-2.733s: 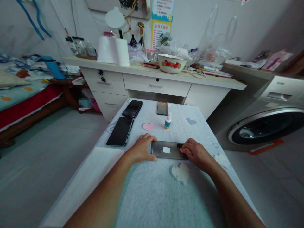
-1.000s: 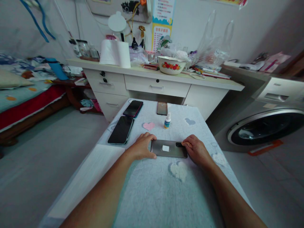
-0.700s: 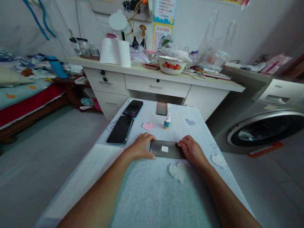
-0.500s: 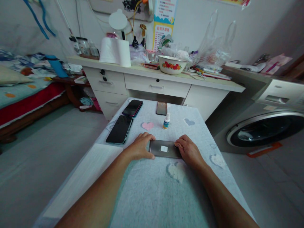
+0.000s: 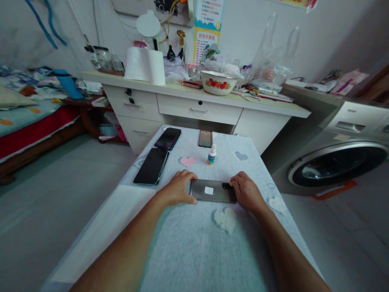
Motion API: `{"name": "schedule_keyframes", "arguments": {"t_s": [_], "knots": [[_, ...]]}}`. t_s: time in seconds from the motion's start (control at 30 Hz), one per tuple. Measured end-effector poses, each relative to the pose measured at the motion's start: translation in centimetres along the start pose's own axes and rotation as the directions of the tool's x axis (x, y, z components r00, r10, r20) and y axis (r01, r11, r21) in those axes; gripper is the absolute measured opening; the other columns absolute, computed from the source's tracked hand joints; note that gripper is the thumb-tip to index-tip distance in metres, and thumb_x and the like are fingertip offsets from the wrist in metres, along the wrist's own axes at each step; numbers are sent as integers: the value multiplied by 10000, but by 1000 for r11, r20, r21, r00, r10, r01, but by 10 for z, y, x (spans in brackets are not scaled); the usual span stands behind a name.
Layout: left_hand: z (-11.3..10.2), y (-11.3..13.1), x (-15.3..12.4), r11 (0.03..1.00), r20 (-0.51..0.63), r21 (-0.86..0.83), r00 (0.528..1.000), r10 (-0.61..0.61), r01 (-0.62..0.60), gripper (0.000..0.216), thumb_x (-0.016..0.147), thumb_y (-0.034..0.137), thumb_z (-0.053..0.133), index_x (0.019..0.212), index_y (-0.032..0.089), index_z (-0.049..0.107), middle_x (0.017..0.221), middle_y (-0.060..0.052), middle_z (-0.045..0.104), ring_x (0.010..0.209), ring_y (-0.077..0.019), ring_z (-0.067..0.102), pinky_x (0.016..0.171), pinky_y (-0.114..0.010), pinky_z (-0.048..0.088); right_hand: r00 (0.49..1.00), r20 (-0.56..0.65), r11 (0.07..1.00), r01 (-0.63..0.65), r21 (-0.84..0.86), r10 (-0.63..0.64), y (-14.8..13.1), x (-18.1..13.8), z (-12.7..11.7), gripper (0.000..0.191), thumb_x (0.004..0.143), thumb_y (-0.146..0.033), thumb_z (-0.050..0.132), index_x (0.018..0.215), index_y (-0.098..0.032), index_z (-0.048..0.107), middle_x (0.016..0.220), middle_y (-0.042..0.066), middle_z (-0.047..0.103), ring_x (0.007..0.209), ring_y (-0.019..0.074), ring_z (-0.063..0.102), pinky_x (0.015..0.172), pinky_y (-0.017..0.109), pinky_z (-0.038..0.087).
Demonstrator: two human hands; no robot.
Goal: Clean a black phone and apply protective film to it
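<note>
A grey smartphone [image 5: 220,191] lies back side up on the cloth-covered table, with a white square label in its middle and a dark camera block near its right end. My left hand [image 5: 179,188] grips the phone's left end, thumb at the near edge and fingers at the far edge. At the right end, my right hand [image 5: 245,190] is closed, its bent fingertips pressed by the camera block. Whatever those fingers pinch is too small to make out. Beyond the phone stands a small white bottle [image 5: 212,155] with a blue and yellow label.
Two dark-screened phones, one nearer [image 5: 152,165] and one farther [image 5: 168,138], lie at the table's left. A phone case [image 5: 206,138] lies at the far edge. Behind the table is a cluttered white desk [image 5: 179,103]; a washing machine [image 5: 337,134] stands on the right.
My right hand has slid slightly right along the phone, uncovering the camera block. My left hand keeps its hold on the left end. The view has shifted slightly.
</note>
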State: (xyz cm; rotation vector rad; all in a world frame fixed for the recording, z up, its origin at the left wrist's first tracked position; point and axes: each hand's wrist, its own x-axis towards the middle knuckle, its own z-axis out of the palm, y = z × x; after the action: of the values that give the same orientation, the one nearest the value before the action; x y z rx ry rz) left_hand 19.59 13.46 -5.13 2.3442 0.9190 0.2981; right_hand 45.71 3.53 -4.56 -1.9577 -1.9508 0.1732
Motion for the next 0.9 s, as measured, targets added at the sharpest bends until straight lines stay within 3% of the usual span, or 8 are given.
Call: {"name": "schedule_keyframes", "arguments": {"t_s": [0.3,0.9], "knots": [[-1,1,0,1000,4,4,1000,-13,13,655,491,363,764,1095,256,533,1096,-27,502,1062,-260,457,898,-348,391,999,-15,999,52,10,-52,-20,6,6,245,902,-182,380,826,-199,613,878,59,533,827,165,518,759,265,408],[1,0,-1,1000,-4,-12,1000,-8,8,642,502,369,760,1093,261,535,1099,-24,502,1069,-259,453,905,-349,386,991,36,991,124,59,-126,-30,3,3,225,863,-145,415,847,-189,636,900,62,537,797,154,520,726,262,430]]}}
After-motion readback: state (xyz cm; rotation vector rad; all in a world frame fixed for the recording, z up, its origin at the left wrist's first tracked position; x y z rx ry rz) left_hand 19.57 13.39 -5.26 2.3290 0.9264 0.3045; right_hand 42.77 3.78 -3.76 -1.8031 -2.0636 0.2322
